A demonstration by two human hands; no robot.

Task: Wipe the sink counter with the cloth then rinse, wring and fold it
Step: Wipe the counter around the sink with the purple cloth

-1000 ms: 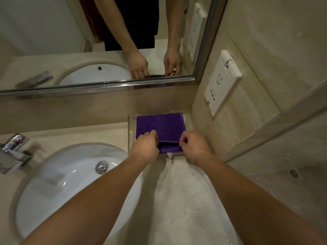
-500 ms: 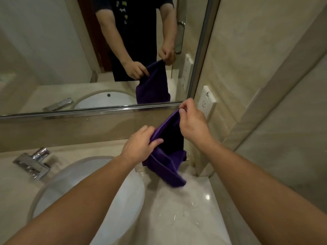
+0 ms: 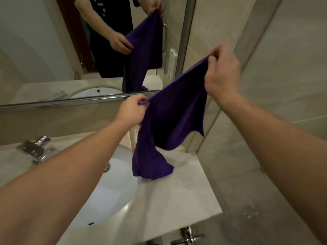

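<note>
A purple cloth (image 3: 169,124) hangs unfolded in the air over the right end of the beige sink counter (image 3: 177,200). My left hand (image 3: 131,112) pinches one upper corner of it at mid-height. Higher and further right, my right hand (image 3: 221,75) pinches the other upper corner, so the top edge slopes up to the right. The cloth's lower end droops just above the counter beside the white sink basin (image 3: 113,188).
A chrome faucet (image 3: 35,147) stands at the left of the basin. A mirror (image 3: 70,50) runs along the back wall and reflects me and the cloth. A tiled wall (image 3: 265,50) closes the right side. A chrome valve (image 3: 189,236) shows below the counter's front edge.
The cloth lay folded on the counter's back right corner a second ago. Both hands lifted it, and it has opened out, with my right hand rising higher and further right.
</note>
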